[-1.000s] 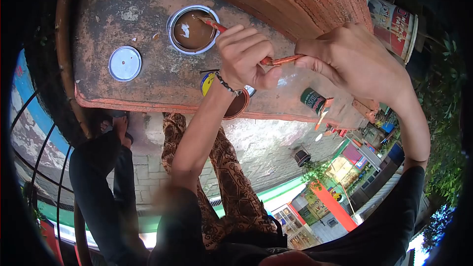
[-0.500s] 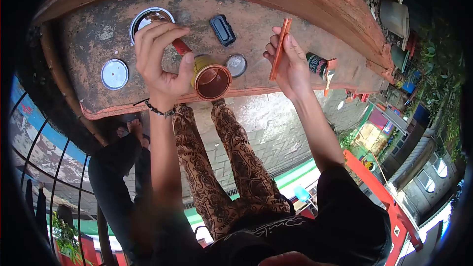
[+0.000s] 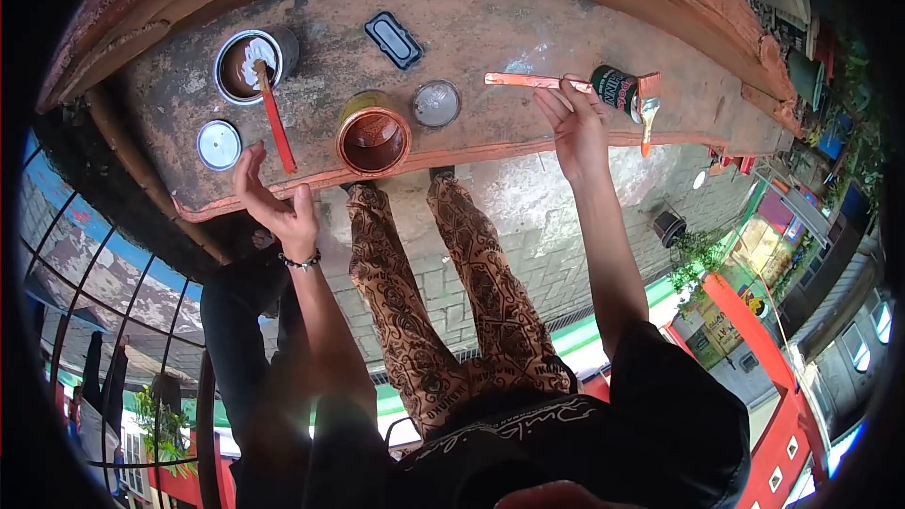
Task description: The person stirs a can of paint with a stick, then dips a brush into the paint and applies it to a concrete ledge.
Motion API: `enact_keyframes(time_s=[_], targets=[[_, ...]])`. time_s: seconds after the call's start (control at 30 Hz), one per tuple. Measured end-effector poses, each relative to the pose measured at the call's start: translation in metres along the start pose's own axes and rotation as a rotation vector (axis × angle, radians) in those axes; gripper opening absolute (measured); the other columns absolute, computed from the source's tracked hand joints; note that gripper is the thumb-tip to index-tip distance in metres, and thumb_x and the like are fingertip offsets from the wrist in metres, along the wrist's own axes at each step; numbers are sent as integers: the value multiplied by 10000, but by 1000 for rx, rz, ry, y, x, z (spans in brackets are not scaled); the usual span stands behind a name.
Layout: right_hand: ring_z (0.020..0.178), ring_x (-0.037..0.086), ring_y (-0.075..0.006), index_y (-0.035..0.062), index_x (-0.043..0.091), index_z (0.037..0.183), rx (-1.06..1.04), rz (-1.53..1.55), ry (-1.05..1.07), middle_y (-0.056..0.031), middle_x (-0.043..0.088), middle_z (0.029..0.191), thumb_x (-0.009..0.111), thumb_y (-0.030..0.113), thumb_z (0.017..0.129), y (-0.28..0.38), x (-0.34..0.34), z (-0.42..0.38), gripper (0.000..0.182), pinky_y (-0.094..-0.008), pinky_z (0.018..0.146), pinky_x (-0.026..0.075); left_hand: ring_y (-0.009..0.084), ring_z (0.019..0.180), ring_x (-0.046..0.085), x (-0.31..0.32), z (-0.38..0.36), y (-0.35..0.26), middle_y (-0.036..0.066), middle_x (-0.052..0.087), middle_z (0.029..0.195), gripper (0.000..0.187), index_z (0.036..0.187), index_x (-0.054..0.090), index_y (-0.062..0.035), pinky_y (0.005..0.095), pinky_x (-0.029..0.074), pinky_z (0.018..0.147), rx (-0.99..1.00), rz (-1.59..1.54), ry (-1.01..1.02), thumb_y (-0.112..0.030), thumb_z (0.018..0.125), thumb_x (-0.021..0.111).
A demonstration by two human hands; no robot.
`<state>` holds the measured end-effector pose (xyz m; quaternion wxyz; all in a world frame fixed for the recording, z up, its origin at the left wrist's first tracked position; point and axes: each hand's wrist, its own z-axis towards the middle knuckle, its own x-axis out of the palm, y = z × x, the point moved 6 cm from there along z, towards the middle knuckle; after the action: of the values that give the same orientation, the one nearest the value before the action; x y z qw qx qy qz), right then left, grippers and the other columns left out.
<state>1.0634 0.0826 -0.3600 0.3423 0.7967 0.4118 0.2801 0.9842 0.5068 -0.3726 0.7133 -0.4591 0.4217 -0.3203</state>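
Observation:
My left hand [image 3: 273, 203] hovers open over the near edge of the paint-stained ledge [image 3: 509, 28], holding nothing. Just beyond its fingers lies a red-handled brush [image 3: 275, 127], its tip resting in an open can of brown paint [image 3: 247, 64]. My right hand [image 3: 577, 123] reaches onto the ledge with fingers spread, the fingertips touching the end of a flat orange stick [image 3: 528, 82] that lies on the surface. A yellow can of red-brown paint [image 3: 374, 139] stands between my hands at the ledge's edge.
A round lid [image 3: 219, 144] lies left of my left hand, a smaller lid [image 3: 436, 102] beside the yellow can. A black case [image 3: 393, 40] sits further back. A small green can [image 3: 617, 87] carries a brush [image 3: 648, 99]. Another person's dark-trousered legs [image 3: 236, 320] stand at left.
My left hand has let go of the red-handled brush and drawn back to the ledge's edge. My right hand has laid the orange stick flat on the ledge.

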Motion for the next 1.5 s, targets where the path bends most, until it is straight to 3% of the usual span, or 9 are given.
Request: enact_keyframes(time_s=[0.1,0.3,0.5,0.6,0.7,0.83,0.87,1.2,1.5], targets=[[1036,746,-329,24,616,1161,54,35,-48,-161,706,1109,650,67,1005,1,-13,0,166,-391,929,602,338,1296,517,7,-55,43,192,496,1399,944,1510,339,2,483,401,1120,-71,-98,-135,-540,868,769],[1022,753,-292,-15,633,1208,51,-96,-57,-158,730,1080,647,106,1020,5,-30,-7,224,-344,871,608,375,1405,428,70,-116,72,235,413,1495,1426,1579,210,48,507,368,1154,-141,136,371,-646,574,947],[890,749,-181,-39,688,1202,-116,-573,122,-138,750,1041,670,123,1020,8,-7,-37,244,-265,773,569,336,1328,536,108,-86,100,191,532,1434,1215,1525,345,32,482,427,1130,-184,-42,253,-406,599,999],[792,729,-105,-43,691,1206,-179,-702,319,-74,762,866,743,95,962,-4,14,-55,285,-258,682,555,295,1273,584,112,-69,79,152,579,1383,1043,1449,464,-6,446,476,1096,-137,-33,274,-346,618,995],[720,709,-87,-14,710,1189,-391,-1019,353,-64,761,802,758,96,944,21,41,-78,274,-257,690,553,285,1240,600,120,-54,25,136,605,1337,931,1367,562,-35,433,498,1058,-110,50,308,-341,606,1002],[685,689,-197,9,752,1041,-871,-1296,519,-86,713,833,818,149,874,96,74,-127,228,-317,621,539,384,1226,574,143,-38,-76,201,594,1329,1040,1368,547,-8,474,492,1031,55,164,429,-436,540,1009],[762,678,-297,32,719,1033,-910,-1374,527,-106,673,875,789,207,855,117,77,-140,259,-392,686,563,381,1227,576,148,-35,-102,198,593,1333,1046,1373,543,-7,472,495,1031,58,146,447,-438,541,1009],[877,704,-282,-17,652,952,-1196,-1741,603,-135,679,862,671,27,743,305,74,-251,215,-402,766,590,382,1232,569,177,19,-341,178,594,1330,1065,1365,562,-28,483,495,1036,272,12,434,-448,495,1010],[867,709,-250,11,675,784,-1529,-1868,614,-107,679,804,691,76,702,353,86,-276,106,-352,733,584,393,1263,552,196,31,-401,189,551,1342,1142,1421,488,-24,488,514,1038,384,-46,356,-398,483,1024]])
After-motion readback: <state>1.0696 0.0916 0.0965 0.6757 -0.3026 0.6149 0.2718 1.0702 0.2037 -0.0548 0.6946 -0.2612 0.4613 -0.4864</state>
